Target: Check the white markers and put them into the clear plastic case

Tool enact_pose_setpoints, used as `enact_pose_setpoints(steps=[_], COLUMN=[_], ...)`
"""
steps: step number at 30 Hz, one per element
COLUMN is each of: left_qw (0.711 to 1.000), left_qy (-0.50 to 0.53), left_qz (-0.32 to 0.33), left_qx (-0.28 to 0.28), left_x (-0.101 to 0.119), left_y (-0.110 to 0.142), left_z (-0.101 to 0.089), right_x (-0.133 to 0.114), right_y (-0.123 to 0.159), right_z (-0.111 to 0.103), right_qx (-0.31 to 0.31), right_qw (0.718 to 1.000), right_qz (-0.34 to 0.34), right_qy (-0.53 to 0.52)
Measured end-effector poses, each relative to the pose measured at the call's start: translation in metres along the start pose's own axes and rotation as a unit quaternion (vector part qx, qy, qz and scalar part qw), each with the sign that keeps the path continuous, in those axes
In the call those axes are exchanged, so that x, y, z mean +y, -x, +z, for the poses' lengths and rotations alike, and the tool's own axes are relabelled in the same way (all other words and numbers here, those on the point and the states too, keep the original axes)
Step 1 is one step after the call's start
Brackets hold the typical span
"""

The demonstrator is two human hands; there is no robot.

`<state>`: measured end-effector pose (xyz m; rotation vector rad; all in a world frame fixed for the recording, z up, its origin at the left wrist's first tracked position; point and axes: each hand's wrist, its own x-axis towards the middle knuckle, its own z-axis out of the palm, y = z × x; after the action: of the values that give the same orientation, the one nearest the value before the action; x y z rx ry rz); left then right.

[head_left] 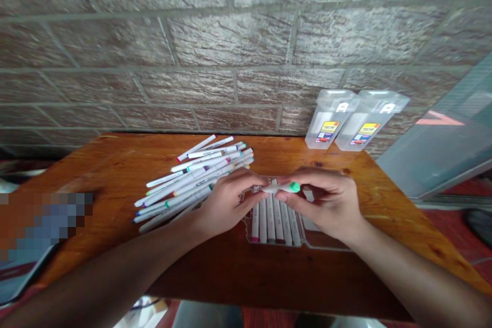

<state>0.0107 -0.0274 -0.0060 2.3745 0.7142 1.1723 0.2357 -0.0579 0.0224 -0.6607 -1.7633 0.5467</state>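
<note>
Between both hands is a white marker (pixel 282 188) with a green end pointing right. My left hand (pixel 230 197) pinches its left part with thumb and fingertips. My right hand (pixel 330 202) grips it near the green end. Below them lies an open clear plastic case (pixel 303 244), with several white markers (pixel 274 223) side by side in its left half. A pile of loose white markers (pixel 200 174) with coloured ends lies to the left, partly behind my left hand.
Two translucent plastic boxes (pixel 355 120) with colourful labels stand at the back right of the wooden table (pixel 277 277). A stone-patterned wall (pixel 230 46) rises behind it. At the far left is a partly pixelated flat device (pixel 34 261).
</note>
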Motion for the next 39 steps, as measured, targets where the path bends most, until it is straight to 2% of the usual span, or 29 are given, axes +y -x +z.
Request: enact_pose_setpoints(steps=[5, 11, 15, 18, 22, 26, 31, 35, 39], left_qw=[1.000, 1.000, 1.000, 1.000, 0.998, 0.990, 0.979, 0.982, 0.987], left_qy=[-0.004, -0.019, -0.013, -0.007, -0.001, 0.062, 0.099, 0.117, 0.114], left_qz=[-0.009, -0.003, -0.007, -0.019, -0.063, -0.111, -0.130, -0.109, -0.093], left_qx=[0.000, -0.003, -0.003, 0.000, 0.013, 0.064, 0.125, 0.101, 0.059], left_x=[0.000, -0.002, -0.002, -0.001, -0.001, -0.008, -0.019, -0.016, 0.000], left_y=[0.000, 0.002, 0.001, 0.000, -0.002, -0.006, -0.015, -0.024, -0.034], left_z=[0.000, -0.001, -0.001, -0.002, -0.004, -0.005, -0.007, -0.007, -0.002], right_x=[0.000, 0.002, 0.001, 0.000, 0.006, 0.016, 0.021, 0.020, 0.022], right_y=[0.001, 0.004, 0.005, 0.001, -0.009, -0.015, -0.015, -0.013, -0.013], right_z=[0.001, 0.002, 0.003, 0.004, -0.001, -0.008, -0.009, -0.008, -0.008], right_qx=[0.003, -0.033, -0.026, 0.022, 0.082, 0.054, -0.021, -0.061, -0.082], right_qw=[1.000, 0.999, 0.999, 0.999, 0.983, 0.963, 0.949, 0.953, 0.961], right_qz=[0.001, -0.010, -0.012, 0.037, 0.137, 0.235, 0.279, 0.264, 0.227], right_qy=[-0.001, -0.031, -0.028, -0.027, -0.093, -0.123, -0.147, -0.136, -0.131])
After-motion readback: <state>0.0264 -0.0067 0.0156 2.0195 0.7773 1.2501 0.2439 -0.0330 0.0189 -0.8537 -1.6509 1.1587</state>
